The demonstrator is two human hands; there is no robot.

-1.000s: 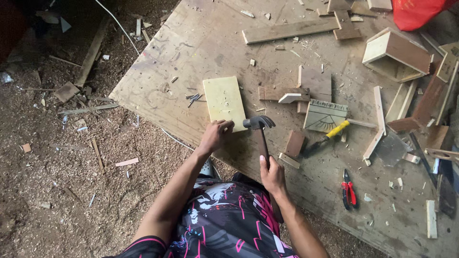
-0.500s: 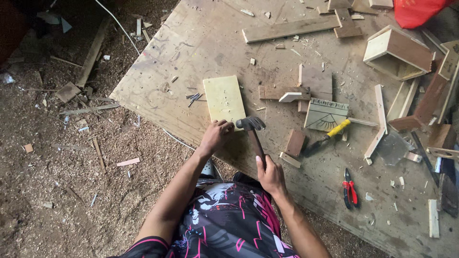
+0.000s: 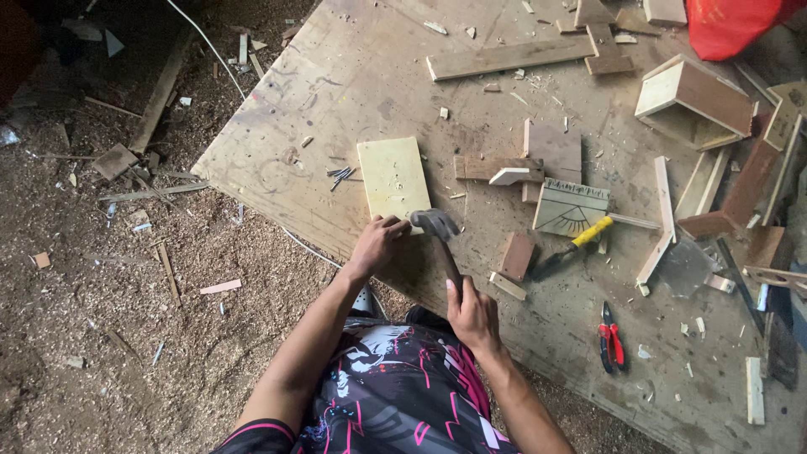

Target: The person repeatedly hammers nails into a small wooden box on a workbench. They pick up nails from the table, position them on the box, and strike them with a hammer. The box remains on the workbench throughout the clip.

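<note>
Hammer (image 3: 440, 244) in the right hand (image 3: 472, 315), its metal head low over the near end of a pale yellow board (image 3: 393, 178) that lies flat on the plywood worktop (image 3: 336, 84). Whether the head touches the board cannot be told, and any nail beneath it is hidden by the head and the left hand (image 3: 380, 242). The lower handle disappears inside the right fist, fingers wrapped tightly around it. The left hand rests at the board's near right corner, just beside the hammer head, fingers curled together on the wood; what they pinch, if anything, is too small to make out.

Left of the board lies a small cluster of loose nails (image 3: 340, 175), with bare worktop around them up to the slanting left edge, beyond which the floor is sawdust and scrap strips. Right of the board the surface is crowded: a brown offcut (image 3: 516, 256) near the hammer, a triangular square (image 3: 572, 208), a yellow-handled tool (image 3: 580, 237), and red-handled pliers (image 3: 611, 336) further toward the near edge. A small open wooden box (image 3: 694, 99) stands well apart from the board, to its far right, and a red object (image 3: 731, 23) beyond it is cut off by the frame.
</note>
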